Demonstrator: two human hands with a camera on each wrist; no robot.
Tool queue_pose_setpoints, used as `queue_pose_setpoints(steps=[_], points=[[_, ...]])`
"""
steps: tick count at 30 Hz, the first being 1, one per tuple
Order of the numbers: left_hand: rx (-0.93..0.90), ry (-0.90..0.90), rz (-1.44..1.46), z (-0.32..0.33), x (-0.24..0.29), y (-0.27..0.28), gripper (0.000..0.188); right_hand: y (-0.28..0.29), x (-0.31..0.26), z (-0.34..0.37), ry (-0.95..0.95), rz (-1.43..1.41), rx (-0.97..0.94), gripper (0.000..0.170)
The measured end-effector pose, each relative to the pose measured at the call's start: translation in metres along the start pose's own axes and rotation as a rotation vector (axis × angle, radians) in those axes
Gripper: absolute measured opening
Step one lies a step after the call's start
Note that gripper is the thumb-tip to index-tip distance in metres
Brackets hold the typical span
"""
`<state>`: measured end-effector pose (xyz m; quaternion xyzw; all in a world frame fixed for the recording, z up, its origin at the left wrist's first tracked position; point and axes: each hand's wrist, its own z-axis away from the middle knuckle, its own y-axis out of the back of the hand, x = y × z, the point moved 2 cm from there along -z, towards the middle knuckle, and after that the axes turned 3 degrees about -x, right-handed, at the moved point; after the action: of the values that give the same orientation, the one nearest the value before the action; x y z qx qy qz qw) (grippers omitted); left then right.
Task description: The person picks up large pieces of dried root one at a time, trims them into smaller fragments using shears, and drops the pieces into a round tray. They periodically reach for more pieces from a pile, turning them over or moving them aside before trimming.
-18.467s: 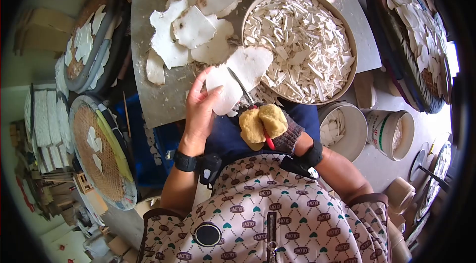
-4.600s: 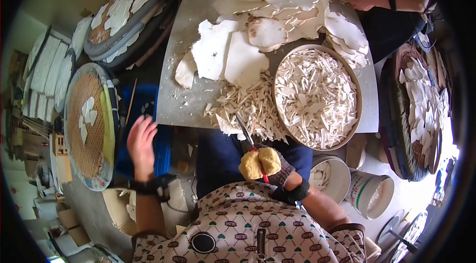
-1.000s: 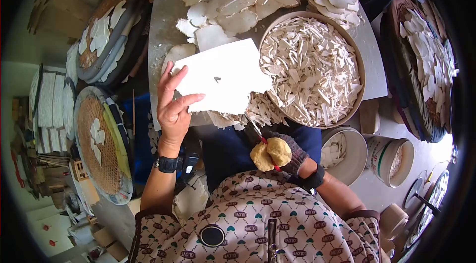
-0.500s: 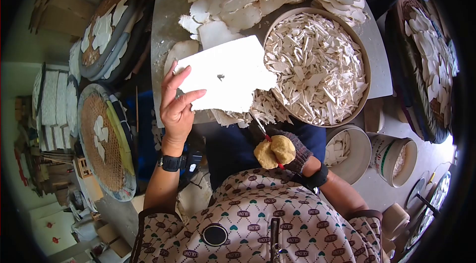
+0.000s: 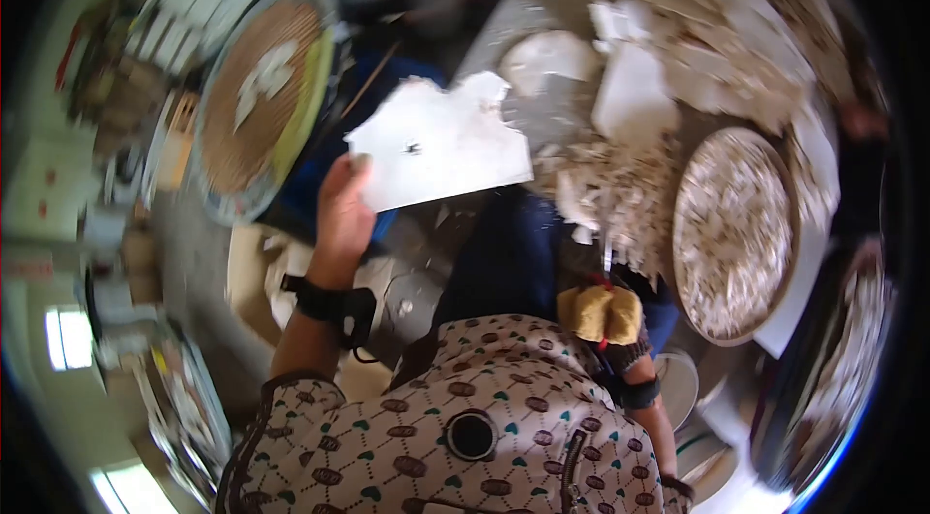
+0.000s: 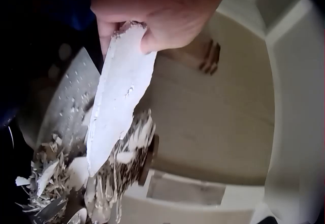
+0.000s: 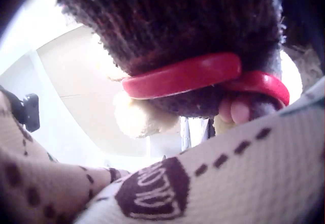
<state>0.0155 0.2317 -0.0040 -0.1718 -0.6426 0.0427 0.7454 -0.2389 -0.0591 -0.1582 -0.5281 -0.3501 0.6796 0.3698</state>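
Note:
In the head view my bare left hand (image 5: pixel 346 209) pinches a thin white sheet (image 5: pixel 436 151) by its left end, thumb on top. The sheet has a ragged far edge, a straight near edge and a small dark spot. In the left wrist view this sheet (image 6: pixel 122 87) hangs edge-on from the fingers. My gloved right hand (image 5: pixel 628 356) grips scissors close to the lap. Yellow foam pads (image 5: pixel 601 313) cover part of the scissors, and their blade (image 5: pixel 607 257) points toward the scraps. Red handles (image 7: pixel 183 76) press against the dark knit glove in the right wrist view.
Loose white scraps (image 5: pixel 630 189) lie along the table's near edge. A round tray (image 5: pixel 680 257) full of strips stands to their right. Larger sheets (image 5: pixel 722 68) pile up behind. On the left are a woven round tray (image 5: pixel 228 141), a blue crate (image 5: pixel 363 78) and a cardboard box (image 5: pixel 250 281).
The head view has swung left. My left hand has carried the white sheet off the table's front and turned it, its straight edge now toward me. The right hand keeps its hold on the scissors.

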Motion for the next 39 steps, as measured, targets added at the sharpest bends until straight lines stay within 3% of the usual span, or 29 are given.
queue_pose_setpoints(steps=[2,4,7,12,13,16,19,20,23,25,30,32,34,35,36,37,38,39], points=[[0.024,0.069,0.041,0.030,-0.011,0.045,0.026,-0.012,-0.001,-0.010,-0.186,-0.433,-0.056,0.034],[0.125,0.069,0.097,0.062,-0.011,0.066,0.031,-0.002,-0.002,-0.008,-0.175,-0.323,0.069,0.034],[0.430,-0.195,-0.407,0.099,-0.021,0.114,0.034,-0.010,-0.010,-0.015,-0.174,-0.071,0.084,0.034],[0.893,-0.195,-1.166,0.150,-0.013,0.212,0.027,-0.024,-0.015,-0.027,-0.189,0.192,0.072,0.035],[0.934,-0.337,-1.314,0.153,-0.007,0.231,0.031,-0.026,-0.016,-0.029,-0.192,0.234,0.070,0.035],[0.950,-0.295,-1.615,0.153,0.001,0.289,0.032,-0.033,-0.016,-0.034,-0.198,0.333,0.064,0.035],[1.026,-0.252,-1.352,0.131,-0.025,0.296,0.031,-0.039,-0.015,-0.039,-0.200,0.406,0.053,0.035],[0.916,-0.287,-1.376,0.117,-0.037,0.297,0.029,-0.041,-0.015,-0.038,-0.201,0.429,0.049,0.036],[0.614,-0.227,-1.090,0.069,-0.054,0.242,0.024,-0.045,-0.016,-0.041,-0.196,0.497,0.040,0.036],[0.433,-0.378,-1.170,0.038,-0.053,0.183,0.019,-0.047,-0.016,-0.042,-0.189,0.535,0.031,0.036],[0.041,-0.514,-0.898,-0.020,-0.034,0.047,0.016,-0.063,-0.022,-0.037,-0.138,0.755,0.000,0.037],[-0.126,-0.479,-0.881,-0.035,-0.024,0.000,0.016,-0.074,-0.033,-0.032,-0.076,1.094,-0.070,0.038],[-0.239,-0.503,-0.618,-0.050,-0.029,-0.048,0.015,-0.088,-0.044,-0.023,0.020,1.480,-0.162,0.038],[-0.314,-0.514,-0.714,-0.053,-0.023,-0.068,0.016,-0.087,-0.044,-0.015,0.010,1.437,-0.109,0.039],[-0.374,-0.473,-0.745,-0.060,-0.026,-0.083,0.018,-0.045,-0.026,-0.008,0.028,1.119,-0.039,0.045],[-0.448,-0.354,-0.656,-0.064,-0.025,-0.102,0.019,-0.049,-0.030,-0.005,0.078,0.948,0.136,0.046],[-0.502,-0.222,-0.589,-0.067,-0.021,-0.122,0.020,-0.060,-0.040,-0.003,0.145,0.975,0.112,0.042],[-0.555,-0.183,-0.542,-0.068,-0.017,-0.145,0.021,-0.064,-0.043,-0.001,0.134,0.818,0.148,0.040]])
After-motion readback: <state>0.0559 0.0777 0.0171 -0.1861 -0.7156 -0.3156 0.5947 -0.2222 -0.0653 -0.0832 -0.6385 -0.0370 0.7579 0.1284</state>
